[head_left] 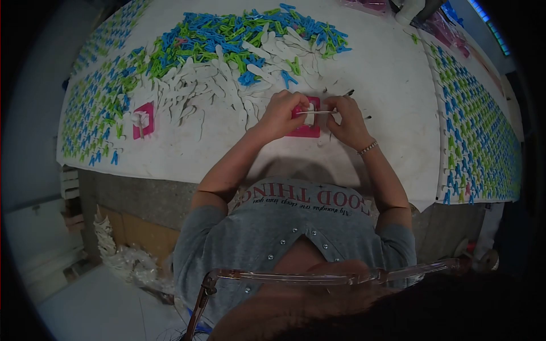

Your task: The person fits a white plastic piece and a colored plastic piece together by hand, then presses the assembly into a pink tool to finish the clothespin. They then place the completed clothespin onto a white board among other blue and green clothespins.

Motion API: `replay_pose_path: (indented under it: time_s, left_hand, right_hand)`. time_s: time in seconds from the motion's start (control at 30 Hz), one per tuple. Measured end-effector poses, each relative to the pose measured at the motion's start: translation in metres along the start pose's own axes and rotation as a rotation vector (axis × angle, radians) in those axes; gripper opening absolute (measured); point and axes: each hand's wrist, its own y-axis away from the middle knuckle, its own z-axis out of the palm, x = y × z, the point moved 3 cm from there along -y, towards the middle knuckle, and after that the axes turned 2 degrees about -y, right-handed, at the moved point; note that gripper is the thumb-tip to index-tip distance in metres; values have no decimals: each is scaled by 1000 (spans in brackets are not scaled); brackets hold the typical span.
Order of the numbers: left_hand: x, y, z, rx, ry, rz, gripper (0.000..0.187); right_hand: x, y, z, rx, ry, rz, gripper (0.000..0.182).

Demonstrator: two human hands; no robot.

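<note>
My left hand [282, 113] is closed at the left side of a pink block [304, 132] on the white-covered table. My right hand [347, 120] is at the block's right side, its fingers bent together. A thin white strip [323, 112] runs between the fingertips of both hands, above a white part on the block. A bracelet sits on my right wrist. Beyond my hands lie loose white pieces [199, 79] and a heap of blue and green clips [219, 37].
Another pink block [143, 120] with a white part stands to the left. Rows of blue and green clips cover the table's left side [85, 133] and right side [466, 125]. Pink plastic wrap [449, 37] lies at the back right. The white table [153, 165] has its edge near my body.
</note>
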Motion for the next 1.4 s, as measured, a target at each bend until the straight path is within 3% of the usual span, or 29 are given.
replay_pose_path:
  time_s: [0.27,0.33,0.37,0.43,0.57,0.67,0.73,0.87,0.97,1.03,1.1,1.23,1.4]
  left_hand:
    - [11,-19,21,21,66,114,27]
    - [10,-20,18,91,73,102,29]
    - [8,-19,14,93,74,105,29]
    - [-7,-13,3,33,470,-268,31]
    - [-21,-1,-21,132,673,-332,35]
    - [-22,9,-32,187,832,-390,37]
    - [-19,15,-37,194,914,-413,35]
    - [-19,22,-39,220,966,-426,35]
    - [-15,22,-41,207,1001,-449,36]
    - [-9,20,-41,164,1024,-464,37]
    - [-5,18,-39,145,994,-458,37]
    - [6,11,-35,100,894,-412,40]
    - [17,5,-31,68,729,-288,42]
  right_hand:
    - [-21,-17,-33,-47,98,-46,40]
    - [-18,-23,-33,-39,-214,69,41]
    - [-14,-27,-34,-38,-211,68,41]
    - [7,-42,-30,-89,-233,175,43]
    - [50,-80,18,-193,-91,255,38]
    - [48,-107,50,-201,40,179,29]
    - [48,-119,64,-208,258,256,29]
    - [75,-124,78,-246,202,244,28]
    - [65,-116,57,-194,111,218,20]
    - [42,-100,30,-80,-397,480,6]
    - [30,-79,8,-17,-552,479,2]
    - [-12,-40,-24,201,-1039,379,15]
    - [-21,3,-23,198,-999,384,27]
